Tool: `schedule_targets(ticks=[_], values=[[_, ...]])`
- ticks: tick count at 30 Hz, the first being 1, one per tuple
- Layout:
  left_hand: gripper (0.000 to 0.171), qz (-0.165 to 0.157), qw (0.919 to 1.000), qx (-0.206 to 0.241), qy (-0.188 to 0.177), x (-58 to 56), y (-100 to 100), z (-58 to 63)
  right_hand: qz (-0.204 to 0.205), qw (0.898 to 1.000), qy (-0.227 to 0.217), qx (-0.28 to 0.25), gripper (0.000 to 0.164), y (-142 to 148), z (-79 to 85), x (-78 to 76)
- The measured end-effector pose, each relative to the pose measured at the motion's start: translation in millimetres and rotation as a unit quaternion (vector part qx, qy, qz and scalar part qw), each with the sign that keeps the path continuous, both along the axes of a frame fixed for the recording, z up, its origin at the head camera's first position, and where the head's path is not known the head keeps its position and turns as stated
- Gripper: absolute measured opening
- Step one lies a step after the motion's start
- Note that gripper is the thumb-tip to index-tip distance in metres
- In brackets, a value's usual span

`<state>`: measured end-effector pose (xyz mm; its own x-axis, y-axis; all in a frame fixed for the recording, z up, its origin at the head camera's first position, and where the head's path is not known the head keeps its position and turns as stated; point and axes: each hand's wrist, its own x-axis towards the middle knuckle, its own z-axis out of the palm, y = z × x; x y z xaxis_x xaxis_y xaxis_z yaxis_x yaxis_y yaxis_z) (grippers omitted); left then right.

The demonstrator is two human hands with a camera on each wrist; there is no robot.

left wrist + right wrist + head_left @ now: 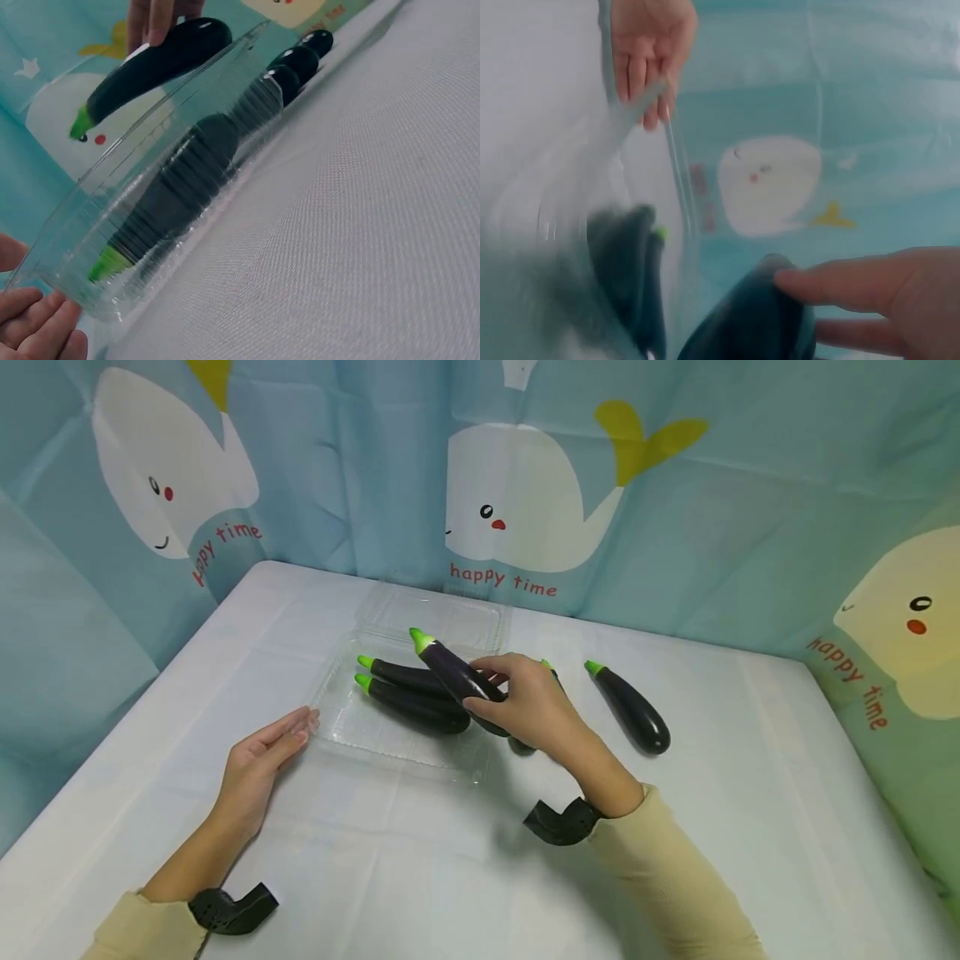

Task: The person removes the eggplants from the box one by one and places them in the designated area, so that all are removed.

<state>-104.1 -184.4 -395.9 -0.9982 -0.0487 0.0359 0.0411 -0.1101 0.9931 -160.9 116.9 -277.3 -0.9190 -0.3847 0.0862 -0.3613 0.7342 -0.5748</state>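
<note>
My right hand (534, 703) grips a dark purple eggplant (453, 672) by its thicker part, green stem end pointing up and away. In the left wrist view this eggplant (161, 64) hangs above the rim of a clear plastic clamshell box (405, 762). Two more eggplants lie side by side inside the box, a rear one (405, 675) and a front one (416, 706). At the box's left side, my left hand (255, 768) pinches the rim between thumb and fingers. The right wrist view is blurred, showing the held eggplant (750, 315) close up.
Right of the box, an eggplant (636, 714) lies on the white-covered table (750, 827). Another eggplant (522, 747) is mostly hidden behind the right hand. The box's clear lid (442, 610) lies folded back toward a blue whale-print curtain (390, 468).
</note>
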Motion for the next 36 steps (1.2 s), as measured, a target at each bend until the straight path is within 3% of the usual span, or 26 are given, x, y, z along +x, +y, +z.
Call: schedule_targets(ticks=[10, 14, 22, 30, 36], values=[[0.053, 0.002, 0.9999, -0.009, -0.009, 0.2, 0, 0.1, -0.100, 0.994, -0.041, -0.011, 0.044, 59, 4.0, -10.3], [0.053, 0.001, 1.0000, -0.004, -0.007, 0.6, 0, -0.1, -0.119, 0.992, -0.047, -0.018, 0.045, 75, 5.3, -11.0], [0.054, -0.004, 0.9997, -0.022, -0.013, -0.2, 1, -0.8, -0.156, 0.988, -0.006, -0.009, 0.046, 114, 3.0, -9.6], [0.053, -0.003, 0.9997, -0.019, -0.015, 0.4, 0, -0.7, -0.188, 0.982, -0.018, 0.009, 0.051, 146, 3.6, -6.9], [0.053, -0.003, 0.9998, -0.015, -0.013, 0.2, 0, -0.9, -0.214, 0.976, -0.029, 0.027, 0.052, 172, -6.5, -12.7]])
